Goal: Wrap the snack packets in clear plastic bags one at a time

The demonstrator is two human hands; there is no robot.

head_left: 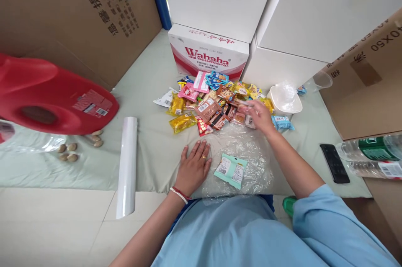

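Note:
My left hand point(193, 166) lies flat on the cloth with its fingers spread, touching the edge of a clear plastic bag point(256, 154). On that bag rests a mint-green snack packet point(231, 170), printed side up. My right hand point(260, 115) reaches into the right side of a heap of small wrapped snacks point(209, 109). Its fingers pinch a small snack packet point(243, 108), partly hidden by them. Yellow, brown, pink, red and blue wrappers make up the heap.
Behind the heap stands a Wahaha carton point(209, 51). A white bowl point(285, 98) holding crumpled plastic is at right, near a phone point(334, 163) and plastic bottles point(373, 148). At left are a white film roll point(127, 166) and a red jug point(56, 95).

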